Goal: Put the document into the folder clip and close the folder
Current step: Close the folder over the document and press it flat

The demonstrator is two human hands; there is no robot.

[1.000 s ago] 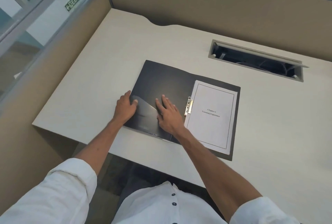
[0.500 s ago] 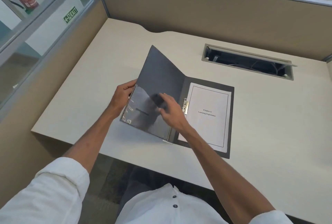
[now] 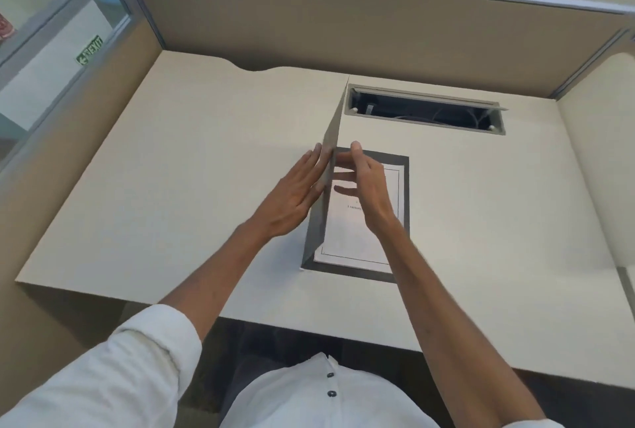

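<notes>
The dark grey folder (image 3: 402,166) lies on the desk (image 3: 192,170) with its back half flat. Its front cover (image 3: 335,125) stands nearly upright and shows almost edge-on. The white document (image 3: 347,242), with a thin printed border, rests on the back half. The raised cover hides the clip. My left hand (image 3: 292,197) presses flat against the cover's outer face, fingers straight. My right hand (image 3: 371,194) hovers over the document on the inner side, fingers spread, their tips at the cover's edge.
An open cable slot (image 3: 426,111) is sunk into the desk just behind the folder. Tan partition walls (image 3: 343,32) close off the back and both sides. The desk's front edge (image 3: 309,321) runs just below the folder.
The cover has swung up from flat on the left to nearly vertical. My left hand went from gripping its edge to pushing flat on its outside; my right hand moved over the document.
</notes>
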